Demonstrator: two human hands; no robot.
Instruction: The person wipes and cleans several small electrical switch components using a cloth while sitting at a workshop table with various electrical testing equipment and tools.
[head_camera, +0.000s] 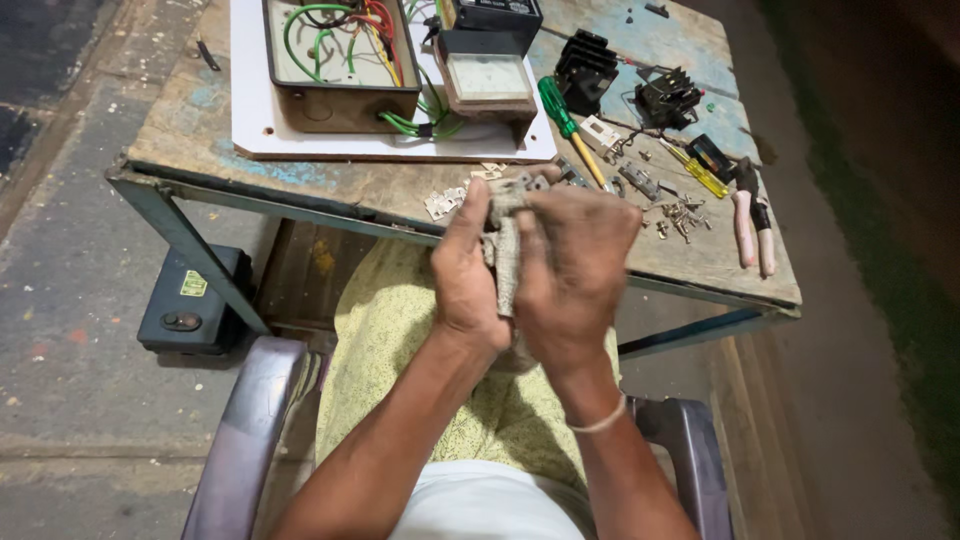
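Both hands are meeting in front of the near edge of the desk (250, 165), above the person's lap. The left hand (468, 270) is curling its fingers closed around a strip of grey rag (505, 262), gripping it from the left side. The right hand (575, 270) is wrapping over the same rag from the right, its fingers bent shut, so the cloth is being pinched between the two palms with only a narrow band showing between them. A crumpled end of the rag is sticking out above the knuckles, just over the desk edge. Whether anything small is lying inside the cloth cannot be told.

Just beyond the hands, small metal plates (445, 202) are lying on the worn wood, and a scatter of screws (682, 217) is sitting to the right. Farther right, pink-handled pliers (752, 225) are resting near the corner. A green-handled screwdriver (562, 118) is lying at a slant behind the hands, beside a brown meter unit (487, 85) and an open box of coloured wires (340, 65) on a white board (250, 90). A black finned block (585, 68) is standing near the far edge. A dark box (195, 300) is sitting on the floor to the left.
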